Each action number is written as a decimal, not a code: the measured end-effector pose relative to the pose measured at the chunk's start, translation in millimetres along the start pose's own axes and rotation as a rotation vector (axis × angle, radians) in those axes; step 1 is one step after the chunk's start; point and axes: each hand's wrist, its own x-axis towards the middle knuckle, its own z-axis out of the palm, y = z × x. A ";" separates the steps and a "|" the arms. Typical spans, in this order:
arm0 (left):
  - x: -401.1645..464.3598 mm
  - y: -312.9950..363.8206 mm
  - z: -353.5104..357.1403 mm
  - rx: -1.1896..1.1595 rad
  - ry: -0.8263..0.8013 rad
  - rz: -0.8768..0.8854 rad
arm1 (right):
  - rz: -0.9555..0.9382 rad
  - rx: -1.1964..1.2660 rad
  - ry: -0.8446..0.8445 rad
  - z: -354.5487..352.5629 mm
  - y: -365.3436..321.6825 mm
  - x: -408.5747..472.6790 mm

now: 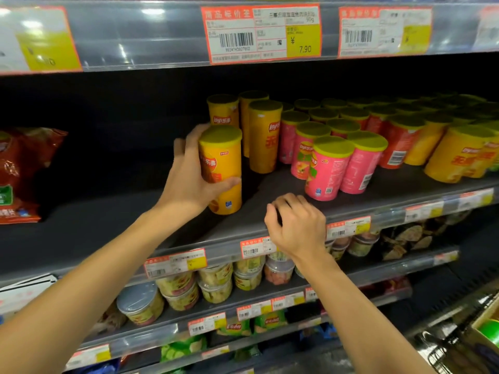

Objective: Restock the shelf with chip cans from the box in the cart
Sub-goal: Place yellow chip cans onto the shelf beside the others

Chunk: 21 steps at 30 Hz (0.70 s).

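Observation:
My left hand [189,179] grips an orange chip can [225,157] with a yellow-green lid, standing upright on the dark shelf [270,211]. Behind it stand more orange cans [263,139], and to the right several pink cans [328,168] and further orange ones [459,155]. My right hand [295,225] hangs over the shelf's front edge with fingers curled, holding nothing. The corner of the cart [442,349] with a box [483,325] shows at the bottom right.
A red chip bag [19,171] lies at the left of the same shelf, with bare shelf between it and the cans. An upper shelf rail with price tags [260,33] runs overhead. Lower shelves hold snack tubs [216,282] and green bags [267,321].

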 end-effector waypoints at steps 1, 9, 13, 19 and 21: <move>3.9 -2.1 1.8 -0.001 0.000 0.005 | -0.007 0.000 0.010 1.1 -0.2 -0.5; 45.6 -25.0 25.3 -0.053 0.002 0.019 | -0.016 -0.031 0.032 2.0 -1.5 -2.4; 66.5 -23.5 32.9 -0.014 -0.015 -0.037 | -0.051 -0.054 0.005 0.9 -0.4 -5.0; 75.5 -25.3 38.3 0.021 -0.023 -0.057 | -0.079 -0.075 0.028 1.0 0.1 -6.7; 76.6 -25.5 38.1 0.039 -0.030 -0.054 | -0.082 -0.064 0.034 1.8 0.5 -7.3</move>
